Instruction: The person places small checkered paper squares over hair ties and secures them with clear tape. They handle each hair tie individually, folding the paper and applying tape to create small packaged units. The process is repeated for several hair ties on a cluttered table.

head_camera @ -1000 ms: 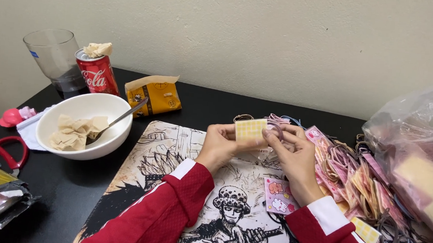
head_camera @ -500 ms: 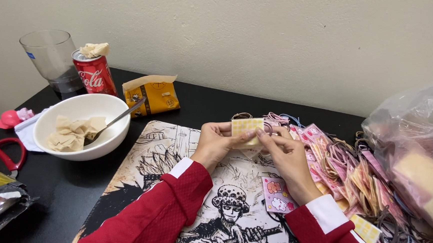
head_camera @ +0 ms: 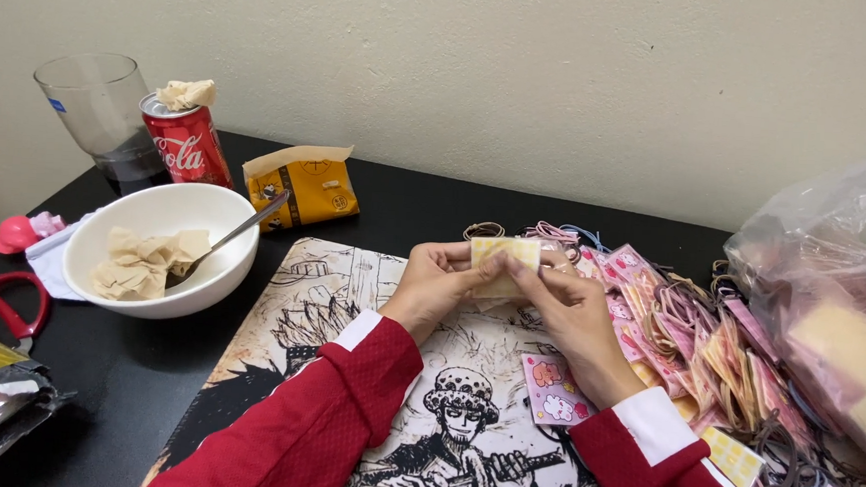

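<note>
Pinching the small yellow checked packet (head_camera: 504,263) between both of my hands, I have it lifted clear of the printed mat (head_camera: 299,306), roughly over the mat's far edge and in front of my chest. Its long axis runs left to right, nearly level, so each hand takes 1 end. My left hand (head_camera: 437,286) is clenched on the left end, thumb on the near face and fingers curled behind. My right hand (head_camera: 571,307) grips the right end, its fingertips (head_camera: 519,271) lying across the front of the packet and reaching past the middle. So the right hand covers more of it and sits the closer of the 2 to its centre.

From both grips the packet lies up and away from me, toward the wall, its checked top strip showing above my fingers.

Just right of my right hand is the heap of pink and yellow packets (head_camera: 689,319), touching the mat and spilling toward the clear plastic bag (head_camera: 831,288). 1 pink sticker card (head_camera: 552,389) lies flat on the mat under my right wrist. Well apart on my left stand the white bowl (head_camera: 149,221) with a spoon (head_camera: 228,241) and the red can (head_camera: 187,145).
</note>
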